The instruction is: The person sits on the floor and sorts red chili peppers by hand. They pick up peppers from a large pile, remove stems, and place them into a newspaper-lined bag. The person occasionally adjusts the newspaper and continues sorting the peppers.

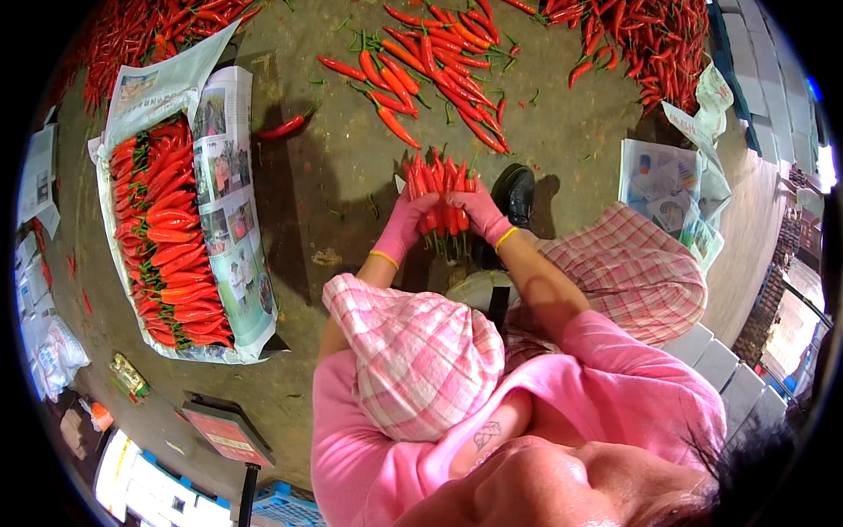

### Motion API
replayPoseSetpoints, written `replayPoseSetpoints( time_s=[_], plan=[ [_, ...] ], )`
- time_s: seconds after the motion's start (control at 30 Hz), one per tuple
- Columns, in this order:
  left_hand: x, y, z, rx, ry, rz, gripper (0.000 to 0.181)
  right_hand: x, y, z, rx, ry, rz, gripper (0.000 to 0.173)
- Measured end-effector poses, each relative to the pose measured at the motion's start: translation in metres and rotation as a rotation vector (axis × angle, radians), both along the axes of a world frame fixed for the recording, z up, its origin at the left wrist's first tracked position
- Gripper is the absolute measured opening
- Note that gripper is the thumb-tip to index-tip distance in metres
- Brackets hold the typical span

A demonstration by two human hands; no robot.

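Observation:
My left hand (pixel 409 217), in a pink glove with a yellow cuff, grips one side of a bundle of red chili peppers (pixel 440 191). The other side of that bundle is held by my right hand (pixel 479 209), gloved the same way. The peppers lie side by side, with green stems at both the upper and lower ends. Beyond my hands, loose red chili peppers (pixel 454 72) are spread on the floor. At the left, a newspaper-lined box (pixel 238 217) contains packed rows of red chili peppers (pixel 172 244), many stems meeting along the middle.
Large chili heaps lie at the upper left (pixel 125 46) and upper right (pixel 658 46). A single chili (pixel 283 128) is near the box. Newspaper sheets (pixel 658 178) lie right of my black shoe (pixel 515 191). A scale's display (pixel 227 435) stands at lower left, near a blue plastic crate (pixel 286 506).

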State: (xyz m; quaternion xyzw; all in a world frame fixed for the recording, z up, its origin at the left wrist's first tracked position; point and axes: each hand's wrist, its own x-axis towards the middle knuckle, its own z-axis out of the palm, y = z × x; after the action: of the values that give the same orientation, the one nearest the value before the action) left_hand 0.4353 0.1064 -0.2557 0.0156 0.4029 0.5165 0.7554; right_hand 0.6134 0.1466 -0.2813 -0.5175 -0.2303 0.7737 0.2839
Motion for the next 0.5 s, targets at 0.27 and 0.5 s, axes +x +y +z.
replayPoseSetpoints(
  time_s=[0.27, 0.5],
  plan=[
    [-0.104, -0.017, 0.089, 0.014, -0.052, 0.012, 0.042, -0.113, 0.052, 0.110, -0.125, 0.337, 0.484, 0.047],
    [-0.119, -0.068, 0.112, -0.358, -0.356, -0.094, 0.040, -0.117, 0.021, 0.129, -0.611, 0.161, 0.622, 0.035]
  ],
)
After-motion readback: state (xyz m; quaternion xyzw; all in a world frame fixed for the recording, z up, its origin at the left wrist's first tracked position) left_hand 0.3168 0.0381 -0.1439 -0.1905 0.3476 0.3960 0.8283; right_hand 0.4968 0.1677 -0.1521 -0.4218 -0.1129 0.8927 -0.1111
